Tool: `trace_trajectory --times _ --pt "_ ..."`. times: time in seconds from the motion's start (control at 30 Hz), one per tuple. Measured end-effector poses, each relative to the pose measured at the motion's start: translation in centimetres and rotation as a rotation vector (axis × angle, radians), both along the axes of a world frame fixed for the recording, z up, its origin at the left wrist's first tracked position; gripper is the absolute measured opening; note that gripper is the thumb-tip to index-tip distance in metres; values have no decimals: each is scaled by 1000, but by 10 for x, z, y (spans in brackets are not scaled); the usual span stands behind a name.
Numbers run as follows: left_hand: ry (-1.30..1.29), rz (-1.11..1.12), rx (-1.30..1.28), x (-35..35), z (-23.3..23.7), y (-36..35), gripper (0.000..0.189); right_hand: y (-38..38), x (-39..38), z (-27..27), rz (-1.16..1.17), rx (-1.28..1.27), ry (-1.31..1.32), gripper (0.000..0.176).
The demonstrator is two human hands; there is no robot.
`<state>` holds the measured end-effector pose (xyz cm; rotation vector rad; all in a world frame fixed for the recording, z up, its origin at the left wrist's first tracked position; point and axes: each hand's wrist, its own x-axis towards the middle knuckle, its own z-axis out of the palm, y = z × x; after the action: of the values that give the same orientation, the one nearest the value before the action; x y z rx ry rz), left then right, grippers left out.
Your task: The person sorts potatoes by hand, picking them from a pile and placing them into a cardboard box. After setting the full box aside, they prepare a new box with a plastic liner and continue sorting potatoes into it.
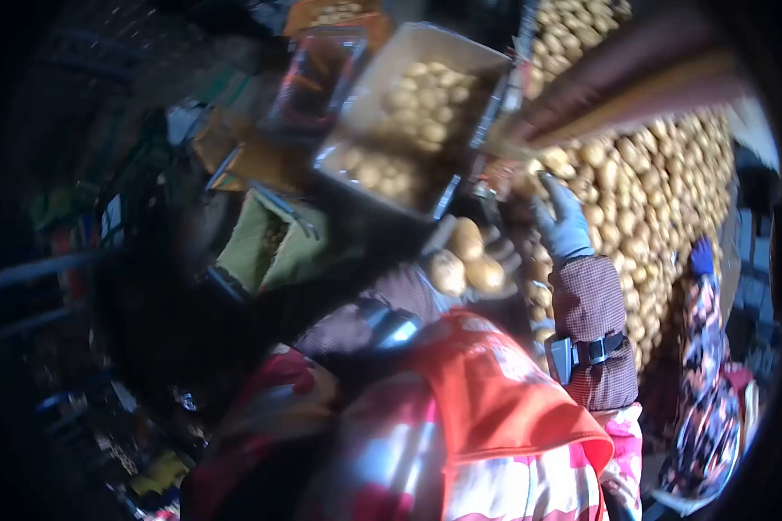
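My left hand (506,257), in a pale glove and blurred by motion, is cupped palm up around three potatoes (467,240). To its right, my right hand (566,220) wears a blue-grey glove and reaches over the near-left edge of a large heap of potatoes (615,221). Its thumb and fingers are round a potato (530,184), partly hidden by glare and blur. Just beyond my right fingertips, another person's blurred arm (617,87) crosses the heap from the upper right.
A lined crate (349,143) with potatoes stands at the upper middle, beside a dark red crate (317,74). An open green bag (250,243) sits left of my left hand. Another person's purple-gloved hand (702,256) rests at the heap's right edge.
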<state>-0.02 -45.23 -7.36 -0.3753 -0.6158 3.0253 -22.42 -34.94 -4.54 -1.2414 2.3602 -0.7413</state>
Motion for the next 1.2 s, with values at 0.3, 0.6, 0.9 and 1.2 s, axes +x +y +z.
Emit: trace_trajectory --times 0.3,0.6,0.9,1.2 --pt "105 505 -293 44 19 -138 42 -42 -2 -15 -90 225 218 63" --pt "-356 456 -626 50 0 -282 39 -6 83 0 -86 -80 -562 61" --pt "-265 -118 -645 49 -3 -178 36 -78 136 52 411 -269 -123 51" --pt "-358 -665 -1185 -11 47 -284 34 63 154 3 -181 122 182 55"
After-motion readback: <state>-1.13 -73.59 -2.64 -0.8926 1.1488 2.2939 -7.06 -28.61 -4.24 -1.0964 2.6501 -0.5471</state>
